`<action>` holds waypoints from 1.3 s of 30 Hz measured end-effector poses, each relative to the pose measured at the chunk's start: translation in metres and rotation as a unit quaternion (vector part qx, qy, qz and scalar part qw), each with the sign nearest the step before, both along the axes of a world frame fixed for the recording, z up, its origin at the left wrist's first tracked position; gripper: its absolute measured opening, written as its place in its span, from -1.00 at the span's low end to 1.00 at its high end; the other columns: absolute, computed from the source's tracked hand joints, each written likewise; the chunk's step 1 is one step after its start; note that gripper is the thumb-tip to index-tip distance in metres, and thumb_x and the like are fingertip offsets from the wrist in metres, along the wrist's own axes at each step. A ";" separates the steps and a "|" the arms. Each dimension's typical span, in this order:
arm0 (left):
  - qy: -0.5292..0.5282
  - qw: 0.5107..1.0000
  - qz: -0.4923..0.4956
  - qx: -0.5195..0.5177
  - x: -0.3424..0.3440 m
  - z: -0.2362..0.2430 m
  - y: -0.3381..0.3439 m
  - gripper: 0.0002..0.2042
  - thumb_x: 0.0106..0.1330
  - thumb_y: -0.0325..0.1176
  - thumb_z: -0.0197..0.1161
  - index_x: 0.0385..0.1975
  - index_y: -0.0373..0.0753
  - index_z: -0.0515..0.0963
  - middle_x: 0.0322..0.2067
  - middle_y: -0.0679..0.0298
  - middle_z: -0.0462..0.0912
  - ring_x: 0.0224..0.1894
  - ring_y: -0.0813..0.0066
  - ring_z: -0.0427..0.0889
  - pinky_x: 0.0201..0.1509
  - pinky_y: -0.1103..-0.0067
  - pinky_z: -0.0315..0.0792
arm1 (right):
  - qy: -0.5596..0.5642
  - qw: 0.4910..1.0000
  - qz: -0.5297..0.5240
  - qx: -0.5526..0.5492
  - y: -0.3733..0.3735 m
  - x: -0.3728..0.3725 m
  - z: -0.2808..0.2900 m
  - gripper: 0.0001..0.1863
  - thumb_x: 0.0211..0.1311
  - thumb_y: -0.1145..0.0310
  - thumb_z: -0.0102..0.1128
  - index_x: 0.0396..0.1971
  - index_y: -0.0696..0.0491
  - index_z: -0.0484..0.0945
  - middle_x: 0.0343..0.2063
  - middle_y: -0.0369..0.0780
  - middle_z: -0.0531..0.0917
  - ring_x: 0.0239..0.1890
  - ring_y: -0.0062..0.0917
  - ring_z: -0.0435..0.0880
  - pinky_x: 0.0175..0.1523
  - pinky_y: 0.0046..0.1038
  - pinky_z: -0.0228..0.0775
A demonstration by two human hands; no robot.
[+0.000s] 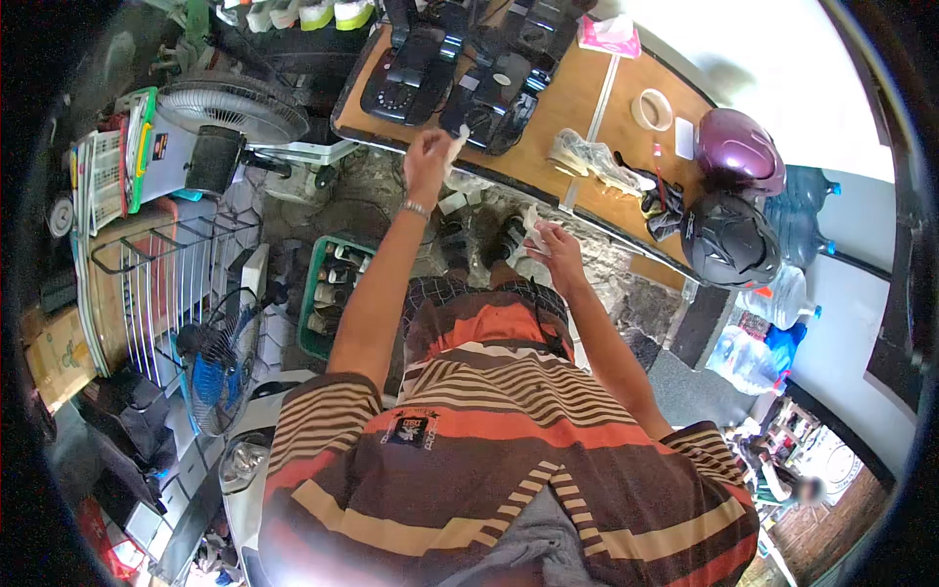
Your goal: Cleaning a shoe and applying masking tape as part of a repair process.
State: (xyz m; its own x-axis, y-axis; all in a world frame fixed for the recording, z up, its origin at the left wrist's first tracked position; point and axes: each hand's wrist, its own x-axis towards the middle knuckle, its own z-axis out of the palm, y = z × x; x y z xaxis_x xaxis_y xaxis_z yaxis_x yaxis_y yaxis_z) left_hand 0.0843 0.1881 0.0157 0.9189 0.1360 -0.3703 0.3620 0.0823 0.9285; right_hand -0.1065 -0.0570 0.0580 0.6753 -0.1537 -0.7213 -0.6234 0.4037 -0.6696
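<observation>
My left hand point(426, 161) is closed around a crumpled white tissue point(457, 147), close to the front edge of the wooden table point(577, 88). Just beyond it on the tabletop are black electrical devices point(494, 93) with rounded bases. Lower and to the right, my right hand point(559, 256) pinches another piece of white tissue point(533, 227) in front of the table. A grey-white shoe point(599, 161) lies on the table, apart from both hands.
A tape roll point(652, 110), a pink tissue pack point(608, 39), a purple helmet point(740, 152) and a black helmet point(729, 240) are on the table. Floor-level things on the left include a green crate point(315, 293) of shoes, a blue fan point(217, 367) and a metal rack point(147, 303).
</observation>
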 end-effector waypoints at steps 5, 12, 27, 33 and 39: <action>-0.150 0.942 -0.227 0.198 0.037 -0.049 0.004 -0.75 0.26 -0.32 0.44 -0.12 -0.25 0.68 -0.21 0.24 0.74 -0.13 0.41 0.71 -0.04 0.45 0.56 | 0.009 0.999 0.015 -0.034 -0.001 0.000 0.012 -0.74 0.54 0.22 0.16 0.06 0.01 0.61 -0.09 -0.33 0.68 -0.13 -0.49 0.74 0.02 -0.38 0.64; -0.082 0.966 -0.245 0.003 -0.003 -0.043 -0.030 -0.65 0.16 -0.46 0.51 -0.04 -0.26 0.63 -0.08 0.21 0.71 -0.04 0.43 0.68 0.06 0.49 0.54 | 0.001 0.998 -0.051 -0.046 0.001 -0.016 0.003 -0.81 0.46 0.25 0.24 -0.11 0.04 0.65 -0.12 -0.32 0.66 -0.15 -0.60 0.66 -0.05 -0.44 0.64; -0.078 0.978 0.156 0.117 0.071 -0.013 -0.008 -0.72 0.33 -0.31 0.41 -0.13 -0.28 0.50 -0.24 0.23 0.58 -0.21 0.40 0.57 -0.03 0.48 0.51 | 0.032 0.999 -0.024 -0.031 0.020 0.010 0.007 -0.78 0.42 0.20 0.30 -0.06 -0.03 0.66 -0.14 -0.37 0.68 -0.17 -0.59 0.64 -0.10 -0.46 0.58; -0.040 0.976 -0.209 0.045 -0.043 0.046 -0.034 -0.86 0.42 -0.40 0.29 -0.13 -0.29 0.63 -0.23 0.31 0.71 -0.19 0.58 0.63 -0.08 0.55 0.54 | -0.046 0.997 -0.013 0.057 0.039 0.053 0.028 -0.77 0.44 0.22 0.31 -0.03 -0.01 0.67 -0.11 -0.36 0.69 -0.10 -0.64 0.63 -0.03 -0.47 0.58; -0.127 0.973 -0.176 0.074 -0.031 0.054 -0.045 -0.78 0.44 -0.34 0.28 -0.02 -0.28 0.61 -0.13 0.25 0.73 -0.11 0.45 0.70 0.01 0.50 0.56 | -0.083 0.992 -0.066 0.064 -0.002 0.101 -0.017 -0.78 0.42 0.29 0.34 -0.10 0.11 0.63 -0.13 -0.31 0.68 -0.12 -0.62 0.66 -0.05 -0.50 0.61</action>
State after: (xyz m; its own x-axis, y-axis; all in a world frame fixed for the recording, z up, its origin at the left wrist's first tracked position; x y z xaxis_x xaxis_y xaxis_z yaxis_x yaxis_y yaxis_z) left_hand 0.0531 0.1429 0.0695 0.9774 -0.1699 -0.1254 0.1007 -0.1471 0.9840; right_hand -0.0056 -0.0591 0.0415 0.7661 -0.1627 -0.6218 -0.4452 0.5635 -0.6959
